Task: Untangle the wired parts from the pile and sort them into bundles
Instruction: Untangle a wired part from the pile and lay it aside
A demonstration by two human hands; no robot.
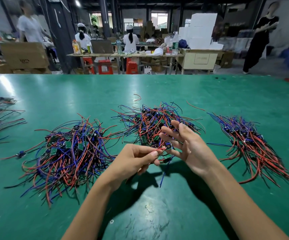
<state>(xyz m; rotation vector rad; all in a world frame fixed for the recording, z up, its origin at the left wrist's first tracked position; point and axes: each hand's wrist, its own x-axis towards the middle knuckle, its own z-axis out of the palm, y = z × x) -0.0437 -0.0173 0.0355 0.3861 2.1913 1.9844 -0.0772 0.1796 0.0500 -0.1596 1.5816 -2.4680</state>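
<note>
Step in hand: extraction of 1 wired part [167, 146] from the centre pile [155, 122] on the tabletop [157, 213]. Left hand [133, 160] pinches its red lead; right hand [186, 142] fingers spread wide (holding nothing). Next: draw it free, then lay it on the right bundle [249, 142].

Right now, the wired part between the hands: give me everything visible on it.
The wired part is a small blue component on a green board with thin red, blue and black leads. The left hand pinches its red lead; the right hand is open with fingers spread beside it. It hangs above the green table, just in front of the middle pile; a blue lead dangles down.
</note>
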